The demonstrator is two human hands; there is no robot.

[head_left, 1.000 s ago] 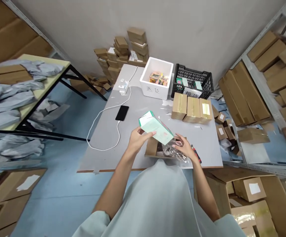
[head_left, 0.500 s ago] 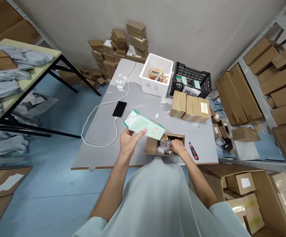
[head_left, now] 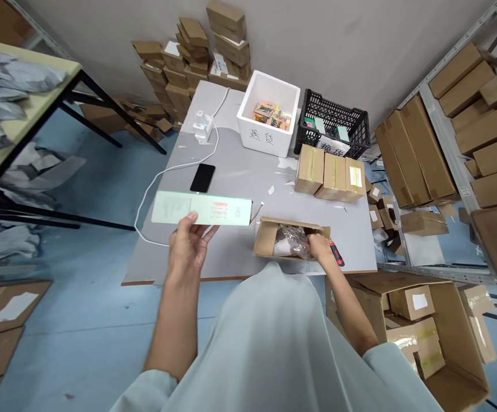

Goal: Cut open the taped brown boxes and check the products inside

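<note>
My left hand (head_left: 189, 243) grips a long pale green box (head_left: 201, 209) from below, thumb on its near face, holding it above the table's left half. Colourful printing shows toward the box's right end. At the table's front edge, my right hand (head_left: 318, 246) is closed at the right end of an open cardboard box (head_left: 265, 237); its fingertips are partly hidden, so I cannot tell if they hold the wall or something inside. Clear plastic wrapping (head_left: 292, 240) fills the carton. A red and black utility knife (head_left: 336, 253) lies just right of that hand.
A phone (head_left: 202, 178) on a white cable lies behind the green box, near a power strip (head_left: 203, 127). Farther back stand a white foam box (head_left: 265, 140), a black crate (head_left: 355, 149) and three taped cartons (head_left: 334, 177). A big open carton (head_left: 458, 332) stands at lower right.
My left hand has carried the green box left, away from the open carton, and levelled it. My right hand has moved slightly right along with the carton, now nearer the knife.
</note>
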